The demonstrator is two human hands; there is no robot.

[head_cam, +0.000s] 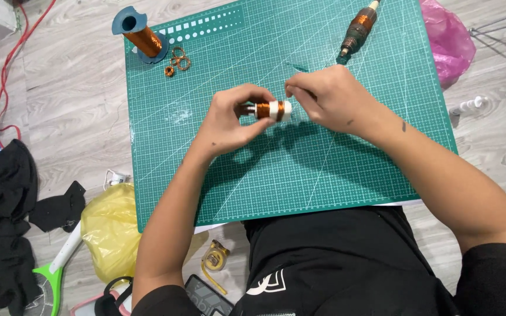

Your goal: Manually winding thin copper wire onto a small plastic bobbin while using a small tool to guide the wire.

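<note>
Green cutting mat on grey floorboards. Left hand grips a white coil former, copper-wound, above mat centre; right hand pinches at its end, probably fine wire. Best kept taut, turns close together, former steady.

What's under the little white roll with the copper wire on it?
Below the roll, held up by the left hand and right hand, lies the green mat. The hands hide part of the mat.
</note>
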